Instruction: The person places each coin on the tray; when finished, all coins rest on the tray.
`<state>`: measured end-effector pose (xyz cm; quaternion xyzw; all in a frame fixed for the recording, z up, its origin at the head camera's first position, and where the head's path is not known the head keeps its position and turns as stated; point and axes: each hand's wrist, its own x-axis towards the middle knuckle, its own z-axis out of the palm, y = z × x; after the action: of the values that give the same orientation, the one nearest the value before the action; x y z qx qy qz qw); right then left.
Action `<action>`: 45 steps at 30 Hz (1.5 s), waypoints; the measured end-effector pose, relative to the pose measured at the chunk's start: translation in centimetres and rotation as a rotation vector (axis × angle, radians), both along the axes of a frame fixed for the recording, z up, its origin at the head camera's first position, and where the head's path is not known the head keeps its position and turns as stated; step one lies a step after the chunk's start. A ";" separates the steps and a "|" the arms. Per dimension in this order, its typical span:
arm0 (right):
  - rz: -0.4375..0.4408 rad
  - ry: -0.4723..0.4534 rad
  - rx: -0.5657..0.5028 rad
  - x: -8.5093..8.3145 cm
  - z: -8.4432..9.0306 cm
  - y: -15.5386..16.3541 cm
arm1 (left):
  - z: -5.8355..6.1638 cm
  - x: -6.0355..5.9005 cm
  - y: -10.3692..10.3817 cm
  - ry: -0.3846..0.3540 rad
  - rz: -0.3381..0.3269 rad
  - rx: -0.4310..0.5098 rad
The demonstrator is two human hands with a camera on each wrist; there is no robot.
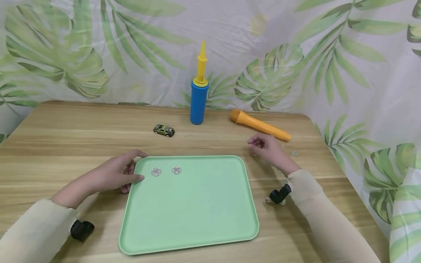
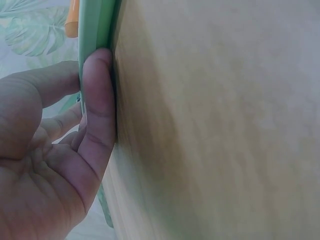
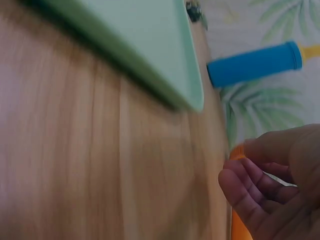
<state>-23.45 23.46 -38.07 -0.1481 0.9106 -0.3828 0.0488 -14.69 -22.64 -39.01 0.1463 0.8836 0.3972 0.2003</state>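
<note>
right wrist view blurred | coin (image 3: 280,180) in right hand (image 3: 272,187) mostly hidden by fingers

The camera on my head looks forward and down from some distance over the whole wooden surface (image 1: 65,146) and the green tray (image 1: 197,204). The camera on my left wrist sits very close to the tray edge (image 2: 95,30). My right wrist camera looks low along the surface; it shares the tray corner (image 3: 165,55) and the blue pump (image 3: 255,65) with the head view.
</note>
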 end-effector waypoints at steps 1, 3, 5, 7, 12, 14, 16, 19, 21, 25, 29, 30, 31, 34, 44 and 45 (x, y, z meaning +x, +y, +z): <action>-0.015 0.010 0.019 -0.1 -0.1 0.6 | 0.0 0.0 0.0 0.002 -0.002 0.000; -0.049 0.013 0.050 -0.1 -0.1 1.7 | 0.1 0.0 0.1 -0.001 -0.002 0.004; -0.082 0.007 0.069 -0.1 0.0 2.7 | 0.1 0.0 0.1 -0.003 -0.002 0.006; -0.113 -0.010 0.083 -0.1 0.2 3.6 | 0.2 0.0 0.1 -0.004 -0.003 0.009; -0.183 -0.070 0.117 -0.1 0.6 5.6 | 0.1 0.0 0.0 -0.004 -0.003 0.015; -0.202 -0.100 0.128 -0.2 0.7 6.4 | 0.0 0.0 0.0 -0.004 -0.002 0.014; -0.210 -0.116 0.151 -0.4 0.7 7.2 | 0.0 0.0 0.0 -0.007 0.000 0.014; -0.211 -0.136 0.188 -0.6 0.7 8.1 | 0.1 -0.1 0.1 -0.007 0.002 0.012; -0.212 -0.147 0.200 -0.6 0.7 8.4 | 0.1 -0.1 0.1 -0.008 0.004 0.010; -0.220 -0.178 0.187 -0.7 0.6 8.8 | 0.1 -0.1 0.2 -0.007 0.005 0.005; -0.233 -0.185 0.184 -0.8 0.2 8.9 | 0.1 -0.1 0.1 -0.006 0.005 -0.006; -0.235 -0.185 0.182 -0.9 0.1 8.8 | 0.1 0.0 0.1 -0.007 0.006 -0.009; -0.240 -0.181 0.184 -0.9 -0.1 8.8 | 0.1 0.0 0.0 -0.007 0.006 -0.010; -0.245 -0.173 0.193 -1.2 -0.4 8.7 | 0.1 0.0 -0.1 -0.008 0.009 -0.012; -0.255 -0.232 0.177 -1.5 -0.3 9.0 | -0.1 0.0 0.0 -0.001 0.007 -0.001; -0.255 -0.229 0.165 -1.5 -0.3 9.0 | -0.1 0.0 0.0 0.002 0.005 0.002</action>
<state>-24.97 32.44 -38.42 0.0173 0.9387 -0.3243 0.1154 -14.70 -22.59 -39.06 0.1446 0.8839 0.3983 0.1982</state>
